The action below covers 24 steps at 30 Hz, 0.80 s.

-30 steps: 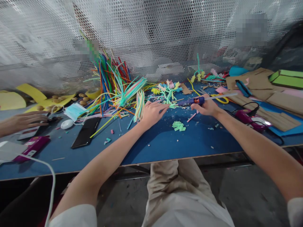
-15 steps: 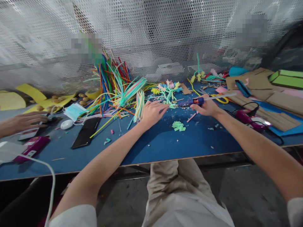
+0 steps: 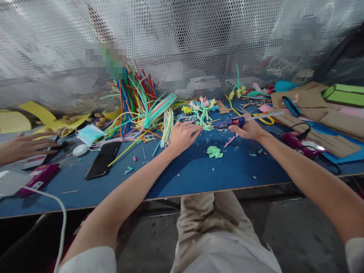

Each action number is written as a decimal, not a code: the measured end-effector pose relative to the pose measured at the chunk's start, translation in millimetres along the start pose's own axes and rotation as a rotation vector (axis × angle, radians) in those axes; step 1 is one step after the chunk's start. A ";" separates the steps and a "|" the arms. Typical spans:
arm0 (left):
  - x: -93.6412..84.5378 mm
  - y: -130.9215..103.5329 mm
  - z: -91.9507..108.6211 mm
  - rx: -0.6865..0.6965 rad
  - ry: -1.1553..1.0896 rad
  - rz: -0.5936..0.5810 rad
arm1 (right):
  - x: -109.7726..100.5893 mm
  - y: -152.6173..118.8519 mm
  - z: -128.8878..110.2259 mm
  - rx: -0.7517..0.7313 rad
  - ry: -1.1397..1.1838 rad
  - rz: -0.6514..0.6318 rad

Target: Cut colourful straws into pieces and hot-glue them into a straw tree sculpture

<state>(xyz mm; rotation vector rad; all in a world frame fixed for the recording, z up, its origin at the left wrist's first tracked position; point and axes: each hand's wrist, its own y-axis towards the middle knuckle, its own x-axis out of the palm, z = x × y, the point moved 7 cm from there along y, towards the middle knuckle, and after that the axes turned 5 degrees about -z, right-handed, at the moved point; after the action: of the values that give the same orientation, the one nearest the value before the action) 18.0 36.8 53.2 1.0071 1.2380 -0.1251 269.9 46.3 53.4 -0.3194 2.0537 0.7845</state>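
Two hands — right hand (image 3: 248,130) fingers around slim glue gun (image 3: 231,122), left hand (image 3: 182,135) flat, open.

Matt blue table top (image 3: 199,174) with a raw wooden edge; perforated sheet-metal screen (image 3: 182,41) behind, dull grey; glossy plastic glue gun (image 3: 231,122) carrying a translucent glue stick (image 3: 265,115); soft, matt foam strips (image 3: 142,106) in mixed colours; glossy black phone (image 3: 102,159); brown matt cardboard (image 3: 309,100); pale blue non-woven cloth face mask (image 3: 88,134)
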 end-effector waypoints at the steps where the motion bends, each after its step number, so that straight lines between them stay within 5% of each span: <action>1: 0.1 0.0 0.2 -0.001 0.002 -0.001 | -0.3 0.0 -0.2 0.001 0.001 0.002; 24: -0.3 0.0 -0.4 -0.015 -0.013 -0.022 | -0.5 0.5 -0.5 -0.008 -0.031 0.013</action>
<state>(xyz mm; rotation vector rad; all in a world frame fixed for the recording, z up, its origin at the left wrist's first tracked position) 17.7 36.9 53.5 0.9784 1.2367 -0.1384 269.6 46.3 54.3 -0.2974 2.0256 0.8010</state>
